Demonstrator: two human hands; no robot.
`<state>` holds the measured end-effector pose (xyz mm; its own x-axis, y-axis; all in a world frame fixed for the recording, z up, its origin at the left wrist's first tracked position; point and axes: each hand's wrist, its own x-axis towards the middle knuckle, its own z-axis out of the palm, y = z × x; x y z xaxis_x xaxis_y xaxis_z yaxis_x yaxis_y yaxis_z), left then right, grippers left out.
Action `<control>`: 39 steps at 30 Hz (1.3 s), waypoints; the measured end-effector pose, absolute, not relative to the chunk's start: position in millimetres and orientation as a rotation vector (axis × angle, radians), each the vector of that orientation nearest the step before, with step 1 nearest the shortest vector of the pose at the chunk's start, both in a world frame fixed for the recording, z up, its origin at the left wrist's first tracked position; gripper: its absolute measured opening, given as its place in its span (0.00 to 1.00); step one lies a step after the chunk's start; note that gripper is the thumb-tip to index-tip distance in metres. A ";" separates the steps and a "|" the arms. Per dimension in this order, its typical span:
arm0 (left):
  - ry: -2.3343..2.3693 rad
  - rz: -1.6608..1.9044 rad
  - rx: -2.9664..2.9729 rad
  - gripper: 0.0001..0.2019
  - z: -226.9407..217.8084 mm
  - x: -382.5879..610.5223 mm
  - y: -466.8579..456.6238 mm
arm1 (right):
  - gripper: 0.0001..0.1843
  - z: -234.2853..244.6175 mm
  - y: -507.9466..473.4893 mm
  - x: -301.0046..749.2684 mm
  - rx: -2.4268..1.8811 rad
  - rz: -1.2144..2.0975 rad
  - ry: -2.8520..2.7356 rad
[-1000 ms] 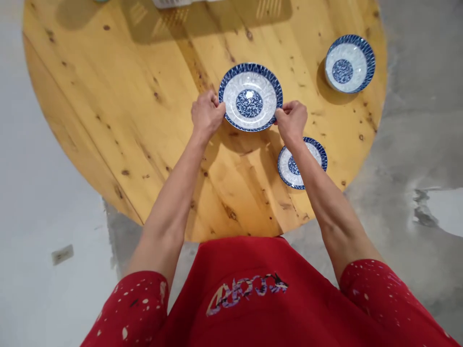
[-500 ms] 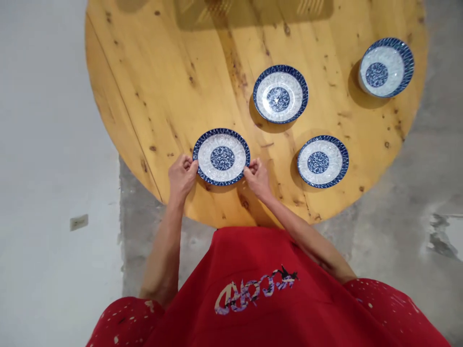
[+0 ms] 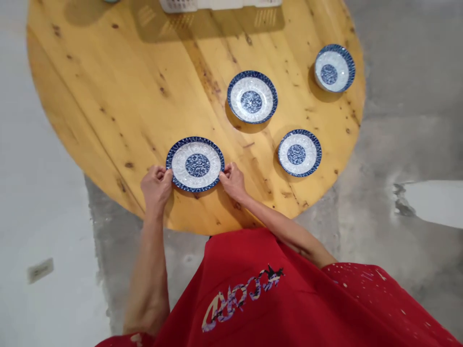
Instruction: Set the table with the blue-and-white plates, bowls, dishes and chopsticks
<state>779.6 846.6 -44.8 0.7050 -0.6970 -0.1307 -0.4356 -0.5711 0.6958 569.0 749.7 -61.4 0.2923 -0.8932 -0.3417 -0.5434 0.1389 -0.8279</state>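
A blue-and-white patterned plate [image 3: 195, 164] lies flat near the front edge of a round wooden table [image 3: 108, 96]. My left hand [image 3: 156, 187] pinches the plate's left rim, fingers curled. On the opposite rim my right hand [image 3: 233, 180] grips in the same way. A similar plate [image 3: 252, 97] sits further back at the middle. A smaller plate [image 3: 299, 152] lies to the right of my right hand.
A blue-and-white bowl [image 3: 334, 68] stands at the table's far right. A white basket [image 3: 217, 4] is cut off at the top edge. Grey concrete floor surrounds the table, with a pale patch [image 3: 434, 202] at right. My red shirt fills the bottom.
A second's view back, both hands held a plate at the table's middle. They then carried a plate to the near left edge, one plate staying at the middle. Hands still grip its rim.
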 end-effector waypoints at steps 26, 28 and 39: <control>-1.077 -0.631 2.193 0.10 -53.8 819.4 837.3 | 0.10 -71.8 777.7 593.1 -1.362 -0.644 1.427; -1.104 -0.631 2.175 0.10 -53.5 823.7 836.6 | 0.09 -71.9 779.3 596.6 -1.365 -0.666 1.447; -0.980 -0.791 2.050 0.11 -48.7 835.9 849.8 | 0.15 -62.1 808.5 582.4 -1.127 -0.725 1.388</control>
